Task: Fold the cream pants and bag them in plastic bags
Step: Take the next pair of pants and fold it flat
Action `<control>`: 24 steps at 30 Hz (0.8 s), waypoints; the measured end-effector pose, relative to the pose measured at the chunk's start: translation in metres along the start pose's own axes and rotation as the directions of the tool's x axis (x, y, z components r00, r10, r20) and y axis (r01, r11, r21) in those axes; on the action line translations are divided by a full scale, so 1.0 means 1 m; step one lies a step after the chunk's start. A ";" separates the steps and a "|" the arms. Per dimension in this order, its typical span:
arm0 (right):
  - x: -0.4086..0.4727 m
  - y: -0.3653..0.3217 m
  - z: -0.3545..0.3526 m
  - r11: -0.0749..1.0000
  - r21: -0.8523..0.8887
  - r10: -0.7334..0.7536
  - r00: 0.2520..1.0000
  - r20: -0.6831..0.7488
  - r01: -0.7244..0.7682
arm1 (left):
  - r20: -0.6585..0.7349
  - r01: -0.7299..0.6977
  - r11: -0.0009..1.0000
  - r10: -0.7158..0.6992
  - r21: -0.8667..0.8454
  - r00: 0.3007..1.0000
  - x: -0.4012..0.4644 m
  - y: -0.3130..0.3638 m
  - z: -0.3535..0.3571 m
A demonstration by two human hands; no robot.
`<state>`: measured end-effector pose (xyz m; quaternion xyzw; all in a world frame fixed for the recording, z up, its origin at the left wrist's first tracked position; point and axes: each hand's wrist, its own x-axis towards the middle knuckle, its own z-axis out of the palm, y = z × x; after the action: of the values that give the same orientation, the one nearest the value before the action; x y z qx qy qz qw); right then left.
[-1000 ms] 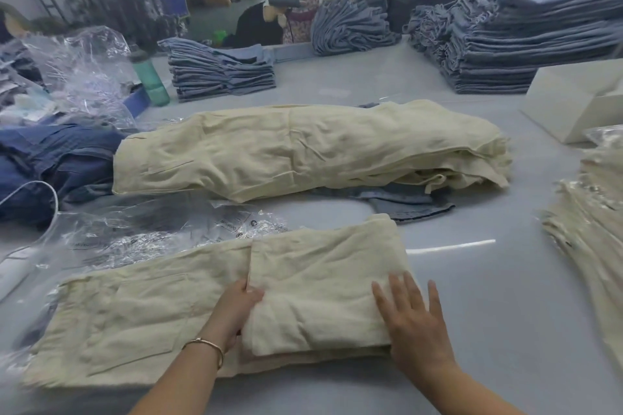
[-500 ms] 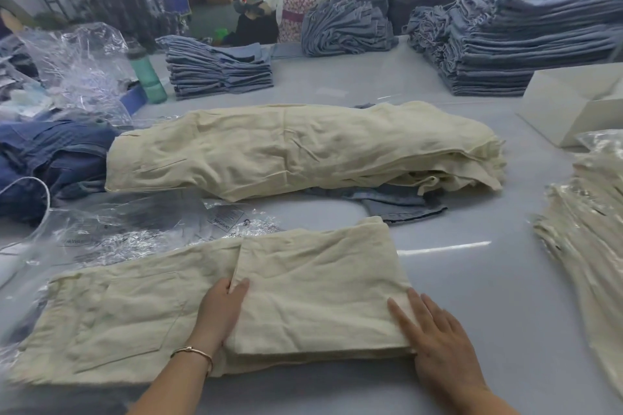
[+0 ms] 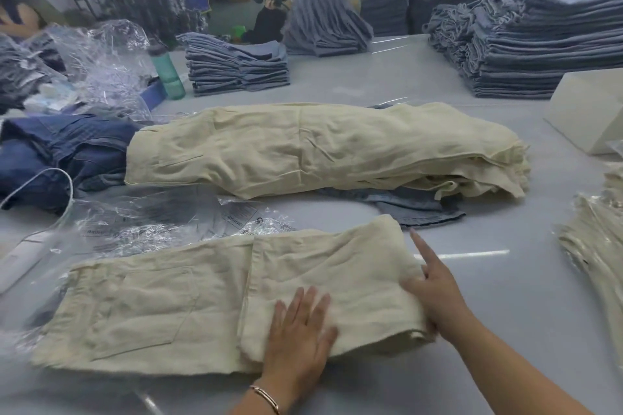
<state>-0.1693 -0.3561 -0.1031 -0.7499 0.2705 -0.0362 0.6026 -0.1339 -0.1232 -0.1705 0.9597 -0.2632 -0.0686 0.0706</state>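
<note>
A pair of cream pants (image 3: 188, 300) lies partly folded on the grey table in front of me, its right part doubled over to the left. My left hand (image 3: 300, 333) presses flat on the folded layer near its front edge. My right hand (image 3: 435, 296) grips the fold's right edge, thumb on top of the cloth and index finger sticking out straight. Clear plastic bags (image 3: 161, 226) lie flat just behind and under the pants' left end. A thick pile of unfolded cream pants (image 3: 320, 148) stretches across the middle of the table.
Bagged cream pants (image 3: 593, 246) are stacked at the right edge, with a white box (image 3: 593, 111) behind them. Dark denim (image 3: 60, 152) and a white cable lie at the left. Stacks of blue jeans (image 3: 236, 67) and a green bottle (image 3: 168, 71) stand farther back, where a person works.
My left hand slid right onto the folded layer and lies flat. My right hand moved from lying flat on the table to gripping the fold's right edge.
</note>
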 end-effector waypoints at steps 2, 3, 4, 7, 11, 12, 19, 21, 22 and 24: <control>-0.001 -0.007 -0.013 0.984 0.158 -0.070 0.997 -0.039 0.076 | -0.045 0.073 0.997 -0.073 -0.017 0.996 0.009 -0.010 0.008; -0.002 -0.007 -0.021 0.976 0.199 -0.073 0.995 -0.068 0.085 | -0.057 0.077 0.997 -0.076 0.029 0.996 0.012 -0.014 0.009; -0.004 -0.004 -0.027 0.974 0.209 -0.067 0.993 -0.093 0.085 | -0.032 0.068 0.995 -0.066 0.073 0.997 0.015 -0.016 0.007; -0.007 0.020 -0.040 0.997 -0.065 -0.054 0.983 -0.178 0.043 | 0.095 0.019 0.997 -0.027 0.081 0.995 0.020 -0.022 -0.001; -0.011 0.037 -0.023 0.444 -0.893 -0.148 0.978 -0.150 -0.070 | -0.168 0.134 0.980 -0.158 -0.149 0.973 0.010 -0.055 -0.023; -0.013 0.033 -0.013 0.374 -0.927 -0.205 0.972 -0.119 -0.034 | -0.268 0.214 0.946 -0.278 -0.245 0.922 0.000 -0.071 -0.031; -0.021 0.023 0.097 0.354 -0.744 -0.581 0.756 0.300 0.567 | -0.123 0.746 0.387 -0.915 -0.542 0.385 -0.068 -0.208 -0.066; -0.026 0.028 0.123 0.327 -0.722 -0.530 0.751 0.394 0.610 | -0.029 0.745 0.304 -0.933 -0.593 0.358 -0.074 -0.232 -0.069; -0.027 0.032 0.132 0.307 -0.729 -0.511 0.753 0.416 0.611 | 0.016 0.741 0.258 -0.940 -0.620 0.341 -0.075 -0.243 -0.070; -0.030 0.037 0.141 0.307 -0.737 -0.462 0.772 0.438 0.602 | 0.082 0.721 0.192 -0.942 -0.666 0.327 -0.075 -0.261 -0.070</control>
<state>-0.1541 -0.2225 -0.1678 -0.9894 -0.0555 -0.0424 0.1272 -0.0568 0.1442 -0.1396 0.8569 0.3667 -0.0041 0.3623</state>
